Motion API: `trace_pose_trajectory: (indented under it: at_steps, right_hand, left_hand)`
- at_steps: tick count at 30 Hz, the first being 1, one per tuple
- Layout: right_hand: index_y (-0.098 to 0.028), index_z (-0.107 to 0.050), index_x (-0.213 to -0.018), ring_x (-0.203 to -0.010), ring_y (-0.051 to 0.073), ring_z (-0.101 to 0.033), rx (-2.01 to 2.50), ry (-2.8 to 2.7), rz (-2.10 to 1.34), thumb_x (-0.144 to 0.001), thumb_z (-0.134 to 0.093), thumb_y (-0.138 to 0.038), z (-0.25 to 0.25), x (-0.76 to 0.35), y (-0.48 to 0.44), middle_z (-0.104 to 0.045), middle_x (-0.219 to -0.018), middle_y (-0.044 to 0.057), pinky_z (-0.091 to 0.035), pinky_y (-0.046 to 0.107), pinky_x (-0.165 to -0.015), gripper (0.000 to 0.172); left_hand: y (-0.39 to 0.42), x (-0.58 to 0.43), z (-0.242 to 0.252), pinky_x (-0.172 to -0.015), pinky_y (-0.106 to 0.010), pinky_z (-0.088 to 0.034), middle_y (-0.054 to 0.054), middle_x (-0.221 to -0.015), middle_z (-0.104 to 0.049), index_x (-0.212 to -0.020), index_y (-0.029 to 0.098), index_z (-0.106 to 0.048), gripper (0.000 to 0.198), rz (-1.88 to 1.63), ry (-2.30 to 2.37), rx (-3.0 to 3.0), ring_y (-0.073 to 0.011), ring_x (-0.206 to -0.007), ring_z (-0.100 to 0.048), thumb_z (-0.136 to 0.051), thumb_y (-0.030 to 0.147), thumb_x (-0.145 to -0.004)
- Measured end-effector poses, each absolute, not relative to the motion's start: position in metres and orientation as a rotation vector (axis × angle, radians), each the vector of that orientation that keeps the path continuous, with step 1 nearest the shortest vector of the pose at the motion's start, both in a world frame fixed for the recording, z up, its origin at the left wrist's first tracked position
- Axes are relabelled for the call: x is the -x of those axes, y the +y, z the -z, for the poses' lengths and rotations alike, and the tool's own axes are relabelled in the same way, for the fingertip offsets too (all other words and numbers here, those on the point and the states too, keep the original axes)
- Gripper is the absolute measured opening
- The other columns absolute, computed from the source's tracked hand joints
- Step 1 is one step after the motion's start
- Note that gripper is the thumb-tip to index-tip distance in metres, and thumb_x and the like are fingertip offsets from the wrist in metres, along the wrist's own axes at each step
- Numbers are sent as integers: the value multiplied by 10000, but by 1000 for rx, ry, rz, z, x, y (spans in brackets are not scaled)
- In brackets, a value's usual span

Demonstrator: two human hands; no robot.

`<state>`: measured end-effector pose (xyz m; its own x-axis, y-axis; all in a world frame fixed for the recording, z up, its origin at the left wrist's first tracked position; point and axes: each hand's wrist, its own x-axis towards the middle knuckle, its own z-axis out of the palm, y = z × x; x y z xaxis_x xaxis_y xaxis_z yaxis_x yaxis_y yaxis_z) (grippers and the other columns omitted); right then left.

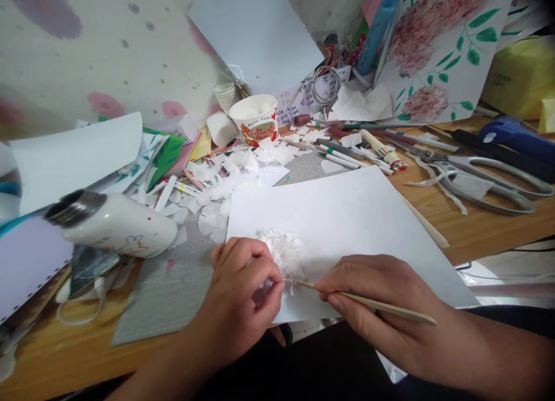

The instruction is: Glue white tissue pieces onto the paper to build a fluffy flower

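A white sheet (333, 216) lies on the grey mat (173, 297), and its near edge juts past the table. On the sheet is a ruffled cluster of small white paper pieces (284, 251), like a flower head. My right hand (381, 308) grips a thin wooden stick (390, 309), its tip pointing left. That tip meets the closed fingertips of my left hand (245, 291), just at the cluster's lower edge. Thumb and forefinger of the left hand are pinched together; what they hold is too small or hidden to name.
Torn white paper scraps (212, 201) cover the mat behind. An uncapped white bottle (124, 225) stands tilted in view at left, near a phone (93, 268). A paper bowl (255, 118) sits at the back. Pens (340, 158) and large scissors (481, 181) lie to the right.
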<state>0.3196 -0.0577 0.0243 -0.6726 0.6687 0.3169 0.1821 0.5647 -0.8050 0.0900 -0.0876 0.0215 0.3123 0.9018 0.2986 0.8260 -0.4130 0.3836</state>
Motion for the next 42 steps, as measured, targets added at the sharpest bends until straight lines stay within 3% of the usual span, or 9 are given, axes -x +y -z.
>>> trace_pose_trajectory:
  at_steps: [6, 12, 18, 27, 31, 35, 42]
  right_hand:
    - [-171, -651, -964, -674, 97, -568, 683, -2209, -1020, -930, -484, -84, -21, -317, -56, -655, -786, 1, -414, 202, -633, 191]
    - [-187, -670, -935, -707, 110, -601, 844, -2030, -1249, -904, -549, -162, -20, -316, -54, -683, -818, -5, -444, 205, -635, 128]
    - [-190, -614, -842, -602, 91, -548, 837, -1957, -1337, -794, -567, -65, -24, -324, -51, -612, -738, -32, -418, 176, -534, 142]
    - [-154, -637, -917, -696, 135, -605, 554, -2292, -1114, -955, -529, -139, -20, -337, -46, -645, -773, 38, -436, 236, -601, 116]
    - [-146, -645, -949, -693, 139, -602, 551, -2280, -1135, -945, -532, -127, -21, -337, -47, -644, -778, 44, -443, 241, -606, 115]
    - [-164, -652, -821, -580, 100, -571, 727, -2105, -1259, -905, -575, -147, -22, -339, -47, -635, -713, 13, -435, 202, -529, 115]
    - [-190, -629, -740, -607, 136, -605, 926, -1974, -1229, -883, -610, -256, -21, -347, -47, -654, -686, 13, -452, 207, -507, 159]
  left_hand:
    - [-87, -88, -21, -815, -437, -343, -28, -898, -539, -760, 215, -597, 139, -725, 1552, -2376, -214, -866, -508, -578, 79, -785]
    - [-87, -87, -21, -815, -442, -340, -27, -914, -546, -756, 220, -610, 136, -707, 1549, -2388, -227, -880, -514, -620, 84, -750]
    - [-85, -87, -20, -821, -447, -342, -28, -930, -543, -827, 227, -614, 146, -751, 1530, -2387, -231, -886, -514, -639, 103, -755]
    - [-87, -86, -22, -804, -419, -326, -19, -926, -540, -763, 240, -643, 205, -702, 1503, -2388, -215, -887, -505, -592, 42, -764]
    - [-87, -87, -22, -798, -414, -313, -17, -923, -542, -748, 237, -640, 211, -694, 1490, -2411, -216, -886, -501, -595, 31, -753]
    - [-87, -88, -22, -796, -417, -305, -15, -921, -539, -737, 237, -638, 215, -688, 1493, -2418, -217, -886, -492, -592, 27, -752]
    - [-87, -85, -21, -813, -421, -322, -14, -926, -533, -781, 226, -622, 185, -728, 1495, -2359, -212, -892, -495, -594, 44, -767]
